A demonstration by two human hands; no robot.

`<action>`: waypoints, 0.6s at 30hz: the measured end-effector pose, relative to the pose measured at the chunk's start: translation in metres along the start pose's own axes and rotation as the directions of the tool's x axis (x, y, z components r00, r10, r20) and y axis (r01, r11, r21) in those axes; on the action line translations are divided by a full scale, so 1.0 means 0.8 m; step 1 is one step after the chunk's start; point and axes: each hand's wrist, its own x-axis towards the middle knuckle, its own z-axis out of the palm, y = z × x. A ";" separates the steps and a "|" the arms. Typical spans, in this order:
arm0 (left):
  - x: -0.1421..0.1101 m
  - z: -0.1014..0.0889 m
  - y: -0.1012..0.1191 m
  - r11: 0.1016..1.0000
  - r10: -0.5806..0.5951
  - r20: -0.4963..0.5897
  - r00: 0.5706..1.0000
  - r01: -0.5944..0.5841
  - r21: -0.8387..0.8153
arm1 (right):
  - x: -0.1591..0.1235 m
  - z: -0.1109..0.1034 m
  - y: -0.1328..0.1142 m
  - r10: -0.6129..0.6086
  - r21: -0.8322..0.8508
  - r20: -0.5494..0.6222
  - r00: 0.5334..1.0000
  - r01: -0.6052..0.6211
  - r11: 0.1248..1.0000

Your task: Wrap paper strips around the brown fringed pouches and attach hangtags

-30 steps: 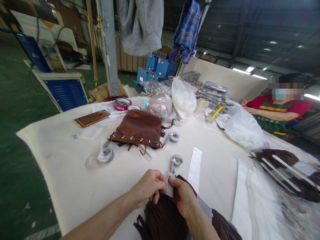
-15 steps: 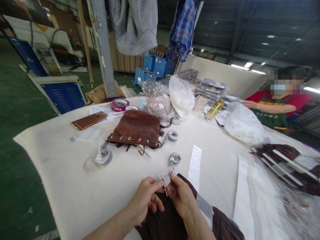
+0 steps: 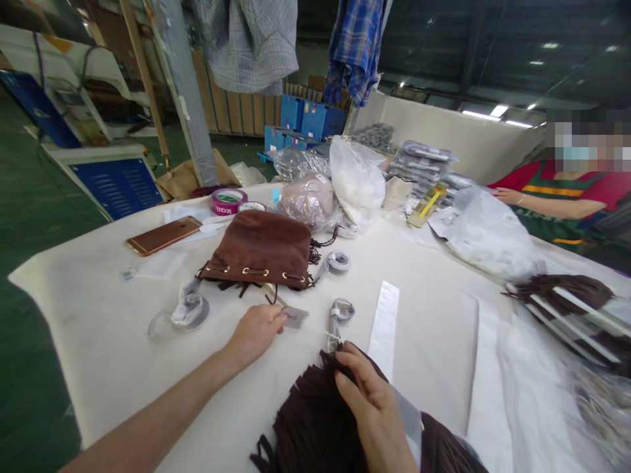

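Observation:
My left hand [image 3: 254,332] reaches out over the white table [image 3: 123,368] and pinches a small pale tag [image 3: 294,317] just in front of the brown suede drawstring pouch [image 3: 261,251]. My right hand [image 3: 367,394] rests with spread fingers on a dark brown fringed piece [image 3: 310,424] at the near table edge. A small roll of grey tape [image 3: 340,310] lies just beyond my right fingertips.
A gold phone [image 3: 162,235], pink tape roll [image 3: 229,200], other tape rolls [image 3: 190,310], a white paper strip [image 3: 385,318] and plastic bags [image 3: 357,177] lie on the table. More fringed pieces [image 3: 566,305] lie at right. A person in red sleeves [image 3: 566,197] works at the far right.
My hands have parted. The left hand carried the small tag away to the left towards the pouch. The right hand dropped flat onto the fringed piece.

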 end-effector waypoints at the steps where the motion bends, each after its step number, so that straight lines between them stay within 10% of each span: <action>1: -0.001 -0.011 -0.007 0.997 -0.006 -0.015 1.000 0.007 0.077 | 0.001 -0.013 0.002 -0.071 -0.127 -0.021 0.997 0.068 0.990; 6: -0.015 -0.042 -0.028 0.911 -0.059 -0.097 0.994 0.093 0.401 | 0.022 -0.057 0.012 -0.236 -0.551 -0.118 0.965 0.134 0.824; 9: -0.020 -0.029 -0.013 0.785 0.196 -0.255 0.947 0.005 0.619 | 0.032 -0.058 0.015 -0.162 -0.611 -0.046 0.986 0.100 0.785; 12: -0.010 0.010 0.022 0.776 0.414 -0.182 0.892 -0.242 0.582 | 0.036 -0.053 0.013 -0.137 -0.628 0.053 0.989 0.139 0.766; 18: 0.041 0.093 0.080 0.937 0.088 0.115 0.989 -0.122 0.328 | 0.036 -0.059 0.014 -0.072 -0.627 0.131 0.989 0.139 0.766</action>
